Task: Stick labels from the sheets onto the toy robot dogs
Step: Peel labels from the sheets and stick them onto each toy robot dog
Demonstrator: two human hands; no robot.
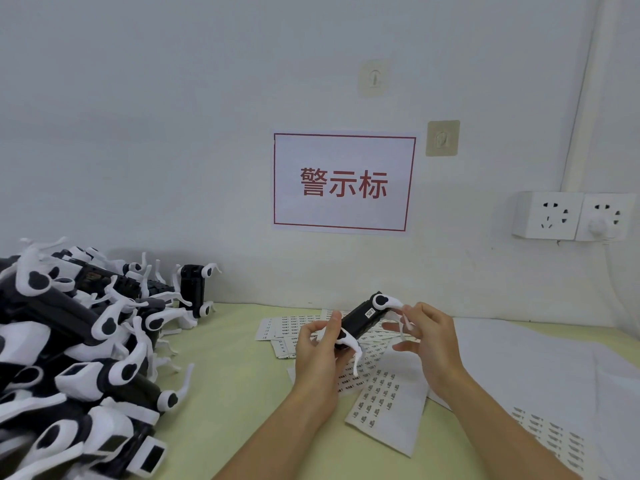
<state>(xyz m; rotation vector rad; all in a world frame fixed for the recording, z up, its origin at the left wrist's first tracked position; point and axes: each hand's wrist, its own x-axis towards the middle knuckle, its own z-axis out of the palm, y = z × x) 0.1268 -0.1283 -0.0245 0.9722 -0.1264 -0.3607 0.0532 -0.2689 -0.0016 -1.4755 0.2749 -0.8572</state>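
Gripped at its near end by the left hand (317, 344), the toy robot dog (363, 318) hangs in the air above the label sheets (377, 393), tilted so its far end points up and away. That grip looks firm: thumb and fingers curl round the black body and a white leg. The right hand (427, 336) pinches a white leg at the upper end between its fingertips, the lower fingers loose and spread.

To do this step well, I judge the left hand should keep the body steady and turned so the flat face looks upward, while the right hand lets go of the leg and presses the small white label (370, 312) flat with a fingertip, edges included. That label already sits on the black face near the upper end; whether it is fully stuck down cannot be told.

As for looks, the dog has a long black box-like body, with white curved legs joined at round black hubs. Its legs are thin and would bend if squeezed hard.

More dogs lie in a pile (79, 341) on the left of the pale green surface (225, 393).
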